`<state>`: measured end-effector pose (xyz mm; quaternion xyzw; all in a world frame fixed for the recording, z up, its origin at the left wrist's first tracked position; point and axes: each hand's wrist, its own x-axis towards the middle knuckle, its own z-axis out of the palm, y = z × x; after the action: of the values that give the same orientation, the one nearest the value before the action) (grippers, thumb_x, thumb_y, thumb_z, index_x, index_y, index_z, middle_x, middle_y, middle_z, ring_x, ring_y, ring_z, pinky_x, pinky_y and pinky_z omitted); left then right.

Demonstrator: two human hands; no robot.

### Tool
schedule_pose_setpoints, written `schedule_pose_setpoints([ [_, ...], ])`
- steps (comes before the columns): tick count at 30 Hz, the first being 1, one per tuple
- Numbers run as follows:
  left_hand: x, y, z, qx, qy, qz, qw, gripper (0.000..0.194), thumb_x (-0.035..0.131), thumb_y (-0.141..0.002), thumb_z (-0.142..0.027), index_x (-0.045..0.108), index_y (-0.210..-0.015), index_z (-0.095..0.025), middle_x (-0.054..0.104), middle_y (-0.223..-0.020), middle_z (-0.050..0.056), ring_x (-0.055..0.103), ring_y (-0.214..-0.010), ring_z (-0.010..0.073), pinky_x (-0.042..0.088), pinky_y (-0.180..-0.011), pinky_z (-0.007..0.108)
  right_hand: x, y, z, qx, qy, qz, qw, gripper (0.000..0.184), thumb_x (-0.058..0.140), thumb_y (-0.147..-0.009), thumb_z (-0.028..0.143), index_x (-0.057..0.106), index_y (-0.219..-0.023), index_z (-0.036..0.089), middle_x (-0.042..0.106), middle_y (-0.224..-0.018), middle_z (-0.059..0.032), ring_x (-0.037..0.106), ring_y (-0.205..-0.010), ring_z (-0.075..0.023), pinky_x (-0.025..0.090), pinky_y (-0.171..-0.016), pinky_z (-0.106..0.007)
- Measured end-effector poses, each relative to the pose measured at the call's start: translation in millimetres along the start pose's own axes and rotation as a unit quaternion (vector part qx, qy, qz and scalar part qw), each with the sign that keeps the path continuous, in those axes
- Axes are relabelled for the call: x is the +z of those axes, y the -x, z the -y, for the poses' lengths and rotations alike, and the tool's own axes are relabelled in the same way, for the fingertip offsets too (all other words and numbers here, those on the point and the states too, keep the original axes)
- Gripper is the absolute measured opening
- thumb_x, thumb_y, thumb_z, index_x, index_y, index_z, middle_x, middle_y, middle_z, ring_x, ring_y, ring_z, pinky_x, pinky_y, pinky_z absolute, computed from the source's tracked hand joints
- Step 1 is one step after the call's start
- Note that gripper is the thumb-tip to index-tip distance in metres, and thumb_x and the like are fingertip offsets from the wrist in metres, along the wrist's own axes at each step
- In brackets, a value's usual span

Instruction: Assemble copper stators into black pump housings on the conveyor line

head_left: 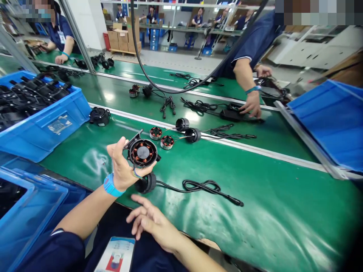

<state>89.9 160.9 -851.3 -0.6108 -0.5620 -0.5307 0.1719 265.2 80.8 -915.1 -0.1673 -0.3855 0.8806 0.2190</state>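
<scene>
One round black housing [142, 152], copper coils [135, 153], left hand [122, 168] gripping it, right hand [157, 225] empty, half-curled

Housings [31, 94] in a crate [39, 141], left on bench [269, 196], coils [167, 142] behind cable [202, 190], second crate [329, 122] right

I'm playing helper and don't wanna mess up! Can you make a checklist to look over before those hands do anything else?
1. Left hand holding the black housing: ok.
2. Right hand free: ok, nothing in it.
3. Housing covered: not ok, copper coils show.
4. Black cap nearby: ok, just below the housing.
5. Wiring firmly connected: cannot tell.
6. Co-worker's hand out of the way: ok, across the table.
</scene>
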Motion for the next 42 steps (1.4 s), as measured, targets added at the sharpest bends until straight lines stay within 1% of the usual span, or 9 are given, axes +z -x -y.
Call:
schedule_pose_setpoints([
  [3,-10.1,-17.1,-10.6,0.078,-0.034,-0.061,0.995,0.12,0.095,-0.059,-0.048,0.022,-0.153,-0.032,0.046,-0.12,0.009,0.052,-0.103,0.028,0.052,-0.088,0.044,-1.8,-14.4,-4.4,-0.058,-0.101,-0.051,0.992,0.085,0.08,-0.077,0.065,0.04,-0.146,0.036,0.061,-0.129,-0.0101,0.069,-0.093,-0.0198,0.056,-0.069,-0.029],
  [7,-18.4,-21.5,-20.6,0.083,-0.065,-0.078,0.991,0.1,0.095,-0.06,-0.047,0.038,-0.141,-0.032,0.045,-0.121,0.01,0.052,-0.104,0.0295,0.053,-0.082,0.043,-5.9,-11.4,16.4,-0.271,-0.043,-0.146,0.95,0.094,0.08,-0.069,0.075,0.04,-0.145,0.037,0.06,-0.131,-0.0115,0.068,-0.105,-0.0275,0.059,-0.078,-0.038],
  [10,-17.3,-3.9,-28.4,0.036,-0.026,-0.011,0.999,0.082,0.093,-0.065,-0.042,0.048,-0.132,-0.031,0.044,-0.121,0.009,0.053,-0.11,0.0295,0.053,-0.088,0.044,-0.8,0.3,46.4,-0.389,0.086,-0.221,0.89,0.105,0.082,-0.065,0.077,0.032,-0.149,0.038,0.053,-0.141,-0.0148,0.068,-0.106,-0.0315,0.061,-0.08,-0.046],
  [15,-6.8,43.0,-42.5,-0.057,0.093,0.16,0.981,0.049,0.09,-0.07,-0.038,0.066,-0.113,-0.029,0.039,-0.122,0.008,0.046,-0.123,0.0296,0.052,-0.1,0.045,3.4,5.7,95.7,-0.424,0.257,-0.355,0.793,0.087,0.086,-0.079,0.045,0.031,-0.146,0.036,0.046,-0.148,-0.0155,0.068,-0.106,-0.0258,0.062,-0.086,-0.044],
  [18,-3.1,58.2,-47.5,-0.088,0.143,0.217,0.962,0.024,0.086,-0.074,-0.032,0.069,-0.089,-0.024,0.037,-0.123,0.008,0.044,-0.127,0.0301,0.051,-0.102,0.045,-16.0,3.7,108.1,-0.431,0.342,-0.418,0.723,0.081,0.082,-0.081,0.037,0.032,-0.144,0.03,0.048,-0.144,-0.0171,0.065,-0.116,-0.0278,0.06,-0.094,-0.046],
  [21,-2.7,60.2,-47.6,-0.085,0.144,0.241,0.956,0.026,0.086,-0.071,-0.03,0.063,-0.076,-0.021,0.037,-0.115,0.008,0.046,-0.121,0.0295,0.052,-0.1,0.045,-41.7,5.5,110.6,-0.425,0.412,-0.424,0.685,0.072,0.079,-0.082,0.035,0.038,-0.14,0.024,0.052,-0.141,-0.0181,0.061,-0.125,-0.0296,0.055,-0.104,-0.05],
  [24,-3.7,58.0,-43.4,-0.062,0.141,0.267,0.951,0.03,0.088,-0.069,-0.031,0.063,-0.082,-0.022,0.038,-0.111,0.008,0.047,-0.116,0.0289,0.053,-0.097,0.045,-60.3,9.4,115.1,-0.401,0.45,-0.39,0.696,0.071,0.081,-0.08,0.034,0.045,-0.14,0.022,0.055,-0.14,-0.0164,0.059,-0.128,-0.0293,0.051,-0.111,-0.05],
  [32,-5.6,55.6,-29.0,-0.006,0.219,0.261,0.94,0.044,0.091,-0.07,-0.027,0.059,-0.1,-0.027,0.037,-0.126,0.008,0.046,-0.124,0.0266,0.055,-0.096,0.041,-79.6,4.1,150.9,-0.295,0.449,-0.187,0.822,0.077,0.084,-0.074,0.029,0.042,-0.139,0.02,0.058,-0.141,-0.0159,0.06,-0.13,-0.0273,0.051,-0.11,-0.044],
  [42,-3.9,41.1,-15.9,0.004,0.277,0.356,0.893,0.035,0.094,-0.069,-0.031,0.065,-0.086,-0.021,0.038,-0.121,0.008,0.048,-0.12,0.0249,0.053,-0.101,0.038,-79.3,-7.9,173.7,-0.224,0.534,-0.055,0.814,0.077,0.079,-0.067,0.019,0.05,-0.139,0.021,0.059,-0.139,-0.0113,0.056,-0.132,-0.0298,0.043,-0.115,-0.047],
])
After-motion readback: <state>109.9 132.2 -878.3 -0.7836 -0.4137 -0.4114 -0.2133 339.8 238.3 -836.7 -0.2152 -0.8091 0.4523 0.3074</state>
